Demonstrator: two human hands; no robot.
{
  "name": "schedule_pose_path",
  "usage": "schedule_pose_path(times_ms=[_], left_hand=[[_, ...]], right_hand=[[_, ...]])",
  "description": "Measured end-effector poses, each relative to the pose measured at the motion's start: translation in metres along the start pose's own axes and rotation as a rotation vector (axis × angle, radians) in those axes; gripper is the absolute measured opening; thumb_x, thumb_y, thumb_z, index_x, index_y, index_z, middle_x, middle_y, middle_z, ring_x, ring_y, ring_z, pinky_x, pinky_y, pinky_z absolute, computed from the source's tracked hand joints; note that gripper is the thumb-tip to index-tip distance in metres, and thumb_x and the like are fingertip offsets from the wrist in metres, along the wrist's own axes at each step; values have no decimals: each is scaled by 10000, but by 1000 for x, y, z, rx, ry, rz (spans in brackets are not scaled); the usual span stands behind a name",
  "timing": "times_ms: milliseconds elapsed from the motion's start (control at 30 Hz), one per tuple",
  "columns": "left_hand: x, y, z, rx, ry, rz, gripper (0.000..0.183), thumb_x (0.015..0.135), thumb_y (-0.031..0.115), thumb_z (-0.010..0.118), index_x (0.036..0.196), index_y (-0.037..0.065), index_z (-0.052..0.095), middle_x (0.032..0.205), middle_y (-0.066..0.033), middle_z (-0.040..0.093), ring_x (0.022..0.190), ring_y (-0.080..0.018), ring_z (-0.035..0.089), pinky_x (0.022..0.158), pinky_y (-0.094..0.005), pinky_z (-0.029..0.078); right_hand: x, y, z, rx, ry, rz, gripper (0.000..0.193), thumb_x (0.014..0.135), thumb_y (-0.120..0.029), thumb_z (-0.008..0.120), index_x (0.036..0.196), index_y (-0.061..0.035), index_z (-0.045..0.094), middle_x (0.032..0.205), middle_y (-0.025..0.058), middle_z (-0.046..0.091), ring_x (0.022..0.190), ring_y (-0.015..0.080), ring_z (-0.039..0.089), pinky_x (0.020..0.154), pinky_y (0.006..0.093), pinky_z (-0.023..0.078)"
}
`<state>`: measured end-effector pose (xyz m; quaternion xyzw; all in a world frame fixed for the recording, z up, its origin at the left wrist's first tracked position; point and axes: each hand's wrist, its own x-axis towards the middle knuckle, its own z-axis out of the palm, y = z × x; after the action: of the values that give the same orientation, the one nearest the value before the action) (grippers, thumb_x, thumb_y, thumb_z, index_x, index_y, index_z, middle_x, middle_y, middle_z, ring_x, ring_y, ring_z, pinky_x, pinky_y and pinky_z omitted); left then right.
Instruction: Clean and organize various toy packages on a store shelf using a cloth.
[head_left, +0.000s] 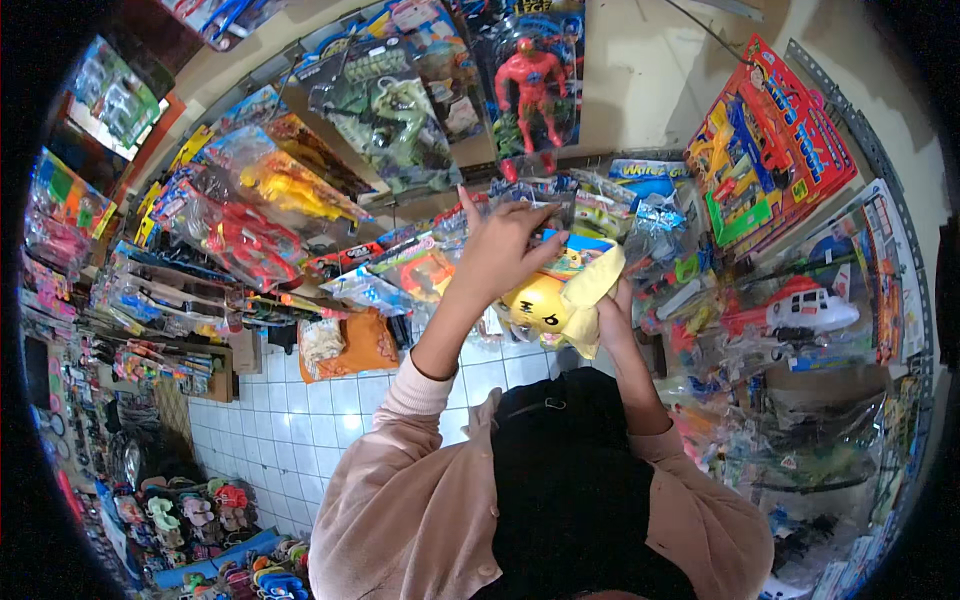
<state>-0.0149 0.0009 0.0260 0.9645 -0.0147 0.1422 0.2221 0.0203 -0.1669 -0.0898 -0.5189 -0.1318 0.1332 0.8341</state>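
A round yellow toy [537, 303] with black face markings is in front of me, at the hanging toy packs. Pale yellow flaps [595, 285] stick out from its right side. A blue printed card [582, 242] shows at its top. My right hand [618, 305] is closed on the toy from the right, its fingers partly hidden behind the flaps. My left hand [505, 248] lies over the toy's upper left, fingers spread and one pointing up. A bit of clear plastic [563, 208] shows near its fingertips; whether they touch it I cannot make out.
Packed toys hang all around: a red figure [533, 95] above, a green figure [398, 122] beside it, a red carded set [765, 145] and a toy helicopter [805, 308] at right. An orange bag [362, 345] rests lower left, above white floor tiles [290, 420]. Sandals [190, 515] stand beyond.
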Motion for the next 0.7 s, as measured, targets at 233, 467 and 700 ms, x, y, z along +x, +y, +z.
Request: schedule_pose_path(times_ms=[233,467,700], left_hand=[[-49,-22,-9,-553,-13,-169,243,754,226,676,884,23,649,792,-46,648,753,-116,599,920,-416,317],[-83,-24,-20,-1147,76,-134,132,782,65,647,874,-24,616,749,-47,640,642,-47,552,576,-194,443],[-92,-17,-35,-1177,214,-104,120,806,75,615,875,-20,640,789,-74,652,750,-100,603,694,-231,467]], right_hand=[[-51,5,25,-141,-58,10,362,735,-38,526,1092,21,501,1021,81,568,929,163,558,816,282,442],[-89,15,25,-105,-116,9,406,725,-21,548,1126,12,495,1042,66,561,967,151,538,851,280,414],[-109,13,28,-111,-74,68,413,740,-30,553,1145,9,481,1059,67,559,973,147,533,862,282,411]])
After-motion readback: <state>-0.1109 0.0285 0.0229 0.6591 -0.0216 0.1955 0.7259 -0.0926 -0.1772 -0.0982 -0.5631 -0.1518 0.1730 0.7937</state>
